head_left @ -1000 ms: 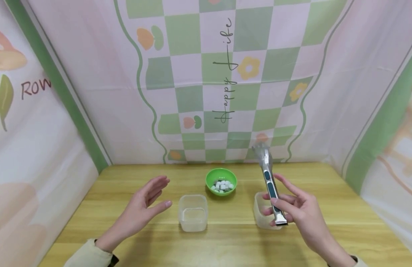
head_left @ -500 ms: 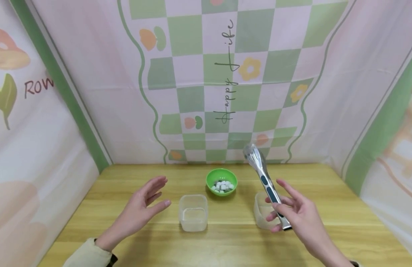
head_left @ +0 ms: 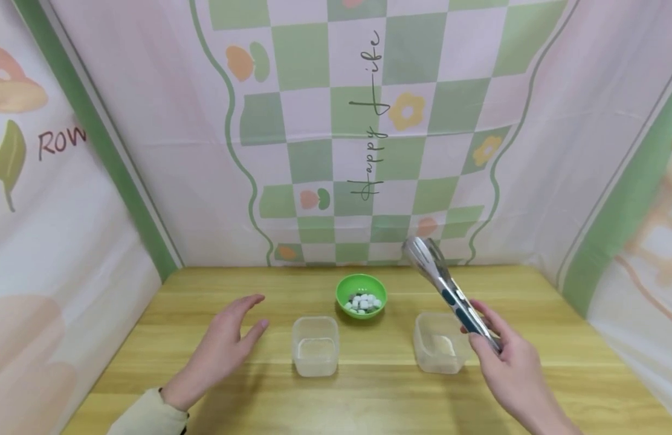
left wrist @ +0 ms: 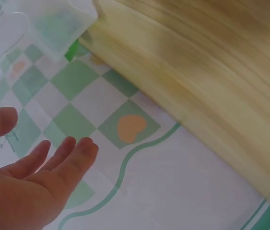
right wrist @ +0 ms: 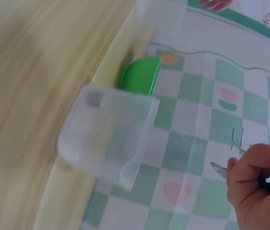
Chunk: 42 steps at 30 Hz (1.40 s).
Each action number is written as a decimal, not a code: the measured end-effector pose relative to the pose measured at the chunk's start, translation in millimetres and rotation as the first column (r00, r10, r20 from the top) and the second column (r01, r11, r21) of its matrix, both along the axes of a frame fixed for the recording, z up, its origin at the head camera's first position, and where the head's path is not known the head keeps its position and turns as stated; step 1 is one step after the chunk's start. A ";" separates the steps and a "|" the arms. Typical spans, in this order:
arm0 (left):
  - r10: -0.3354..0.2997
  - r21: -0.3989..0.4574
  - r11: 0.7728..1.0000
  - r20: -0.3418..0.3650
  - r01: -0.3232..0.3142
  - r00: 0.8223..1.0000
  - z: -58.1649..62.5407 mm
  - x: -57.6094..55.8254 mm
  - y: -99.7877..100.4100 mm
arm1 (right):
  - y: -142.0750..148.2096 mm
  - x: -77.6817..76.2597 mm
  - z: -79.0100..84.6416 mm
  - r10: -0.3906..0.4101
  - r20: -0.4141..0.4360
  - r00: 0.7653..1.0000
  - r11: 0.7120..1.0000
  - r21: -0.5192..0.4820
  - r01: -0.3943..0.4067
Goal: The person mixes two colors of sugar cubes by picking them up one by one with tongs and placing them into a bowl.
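My right hand (head_left: 512, 362) grips metal tongs (head_left: 450, 293) with dark grips by their rear part, above and beside the right clear plastic container (head_left: 439, 356). The tongs point up and away, toward the left. In the right wrist view the curled fingers (right wrist: 254, 167) wrap the tongs, whose tip partly shows. My left hand (head_left: 222, 344) hovers with nothing in it, left of the other clear container (head_left: 315, 362); its fingers and thumb are spread apart, as the left wrist view also shows. Behind and between the containers sits a green bowl (head_left: 347, 284) holding several whitish and grey cubes (head_left: 363, 303).
Everything stands on a wooden table (head_left: 368, 402). A checkered green-and-white cloth (head_left: 358, 151) hangs along the table's back edge, with printed fabric on the left and right sides.
My right hand has moved a little right and down, and its fingers have closed round the tongs, which shifted within its grasp. The left hand has drawn slightly left.
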<state>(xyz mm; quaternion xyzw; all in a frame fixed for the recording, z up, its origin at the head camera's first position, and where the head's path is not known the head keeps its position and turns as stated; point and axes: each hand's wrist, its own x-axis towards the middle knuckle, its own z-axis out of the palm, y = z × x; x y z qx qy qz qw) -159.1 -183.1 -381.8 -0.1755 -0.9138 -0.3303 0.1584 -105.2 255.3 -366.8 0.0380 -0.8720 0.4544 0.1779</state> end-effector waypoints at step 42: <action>0.003 -0.089 0.996 0.088 0.005 0.996 -3.9 5.7 6.5 | 129.0 9.0 -81.0 -0.151 0.073 0.986 0.861 0.500 0.094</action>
